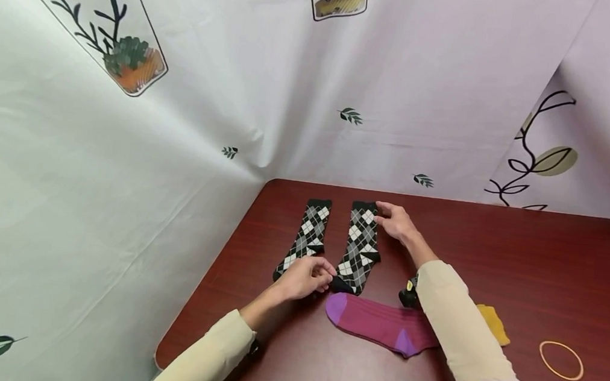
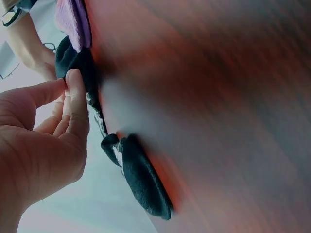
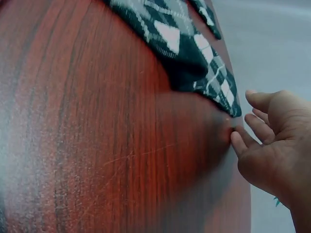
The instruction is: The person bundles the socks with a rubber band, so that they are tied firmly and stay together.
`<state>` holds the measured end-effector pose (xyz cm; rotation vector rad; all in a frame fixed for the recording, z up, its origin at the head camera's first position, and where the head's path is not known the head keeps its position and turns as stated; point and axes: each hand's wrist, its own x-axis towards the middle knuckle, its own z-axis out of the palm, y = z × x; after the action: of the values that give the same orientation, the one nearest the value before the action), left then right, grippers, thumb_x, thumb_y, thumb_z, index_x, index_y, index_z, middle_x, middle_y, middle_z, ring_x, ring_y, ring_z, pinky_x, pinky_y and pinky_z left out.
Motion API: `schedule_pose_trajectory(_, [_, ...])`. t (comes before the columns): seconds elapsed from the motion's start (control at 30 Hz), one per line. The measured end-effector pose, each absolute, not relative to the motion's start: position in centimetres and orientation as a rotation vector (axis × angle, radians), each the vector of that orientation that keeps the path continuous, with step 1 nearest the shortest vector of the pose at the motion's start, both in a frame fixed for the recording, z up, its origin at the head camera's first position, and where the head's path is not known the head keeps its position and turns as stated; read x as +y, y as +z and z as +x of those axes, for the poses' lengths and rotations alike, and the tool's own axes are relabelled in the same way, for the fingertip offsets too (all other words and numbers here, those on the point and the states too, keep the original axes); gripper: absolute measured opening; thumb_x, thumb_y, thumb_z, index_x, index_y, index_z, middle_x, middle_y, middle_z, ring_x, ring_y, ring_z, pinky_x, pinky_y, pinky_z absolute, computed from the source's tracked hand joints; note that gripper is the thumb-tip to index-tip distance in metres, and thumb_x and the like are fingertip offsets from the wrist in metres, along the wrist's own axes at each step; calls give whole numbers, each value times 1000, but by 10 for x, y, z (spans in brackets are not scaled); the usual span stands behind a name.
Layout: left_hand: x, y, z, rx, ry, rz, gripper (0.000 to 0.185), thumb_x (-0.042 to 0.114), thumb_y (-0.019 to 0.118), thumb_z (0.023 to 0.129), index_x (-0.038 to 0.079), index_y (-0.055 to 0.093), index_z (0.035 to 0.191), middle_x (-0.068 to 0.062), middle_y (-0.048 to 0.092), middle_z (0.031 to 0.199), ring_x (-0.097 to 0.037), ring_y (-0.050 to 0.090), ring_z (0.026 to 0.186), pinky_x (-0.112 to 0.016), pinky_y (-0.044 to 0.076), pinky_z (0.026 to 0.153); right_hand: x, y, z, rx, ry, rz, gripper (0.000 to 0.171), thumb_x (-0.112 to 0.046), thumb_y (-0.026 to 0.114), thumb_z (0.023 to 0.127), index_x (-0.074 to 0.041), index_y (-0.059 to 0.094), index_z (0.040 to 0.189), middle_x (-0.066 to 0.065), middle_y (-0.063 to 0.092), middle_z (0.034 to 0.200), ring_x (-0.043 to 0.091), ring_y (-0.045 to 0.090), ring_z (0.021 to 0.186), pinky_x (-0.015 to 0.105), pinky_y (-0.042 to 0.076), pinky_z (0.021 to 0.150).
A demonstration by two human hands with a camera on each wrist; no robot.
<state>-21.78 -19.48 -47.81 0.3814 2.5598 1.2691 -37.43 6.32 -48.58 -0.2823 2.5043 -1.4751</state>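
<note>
Socks are what we are working on: two black, grey and white argyle knit socks lie flat side by side on the dark red wood-grain bench point(image 1: 495, 255), the left argyle sock point(image 1: 305, 236) apart from the right argyle sock point(image 1: 359, 247). We judge the pairing about half done, since both are laid out straight but not yet stacked or joined. Our left hand point(image 1: 303, 277) pinches the black toe end of the right argyle sock between thumb and fingers point(image 2: 75, 97), the fingers curled. Our right hand point(image 1: 396, 221) rests at that sock's cuff with its fingers point(image 3: 252, 127) loosely extended at the edge; we cannot tell whether they grip the cloth. Nearer us lies a magenta ribbed sock with purple toe and heel point(image 1: 380, 324), untouched, with a mustard-yellow cloth piece point(image 1: 495, 323) and a tan rubber band point(image 1: 560, 360) to the right.

Our right sleeve point(image 1: 462, 325) covers part of the magenta sock and most of the yellow piece, so we cannot tell what that is. The small black object point(image 1: 409, 295) beside the sleeve is unclear, and the left wrist view is blurred.
</note>
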Motion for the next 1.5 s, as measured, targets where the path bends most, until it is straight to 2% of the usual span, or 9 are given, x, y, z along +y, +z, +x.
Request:
schedule_pose_trajectory(0.3, [-205,-469,-219,2578,1252,326,12,5,57,96,10,68,98,-4,68,79,-21,70,69,-36,58,58,60,-490,-381,2589,-1326,-305,58,-13,50,103,-7,27,156,29,34,151,44,31,140,56,31,110])
schedule_pose_trajectory(0.5, [-212,-472,-219,2623,1230,301,12,6,59,95,13,69,97,-2,67,78,-20,69,69,-34,57,57,49,-490,-382,2630,-1233,-314,58,-15,49,104,-8,26,156,22,23,160,41,14,148,57,24,114])
schedule_pose_trajectory(0.6, [-215,-474,-218,2643,1209,308,12,6,60,95,13,69,98,-2,69,79,-21,69,70,-32,56,57,43,-490,-383,2662,-1200,-297,55,-15,50,103,-7,32,154,19,24,160,39,11,148,55,22,115])
schedule_pose_trajectory(0.87, [-216,-474,-219,2662,1189,330,13,6,62,95,15,70,98,0,70,80,-20,69,69,-32,55,56,40,-491,-381,2789,-1257,-218,46,-11,58,99,-1,51,142,24,45,148,44,26,142,52,24,115])
schedule_pose_trajectory(1.23, [-214,-476,-218,2649,1203,344,12,5,63,95,14,70,100,1,70,80,-19,69,69,-31,56,58,39,-494,-378,2907,-1326,-35,31,-9,70,91,-4,70,121,20,63,129,41,49,127,51,40,105])
schedule_pose_trajectory(1.5, [-214,-474,-215,2661,1207,360,14,4,62,95,16,70,100,2,71,81,-20,70,70,-32,56,58,34,-499,-373,2952,-1375,52,18,-8,65,94,-4,75,109,17,70,113,37,62,109,49,49,94])
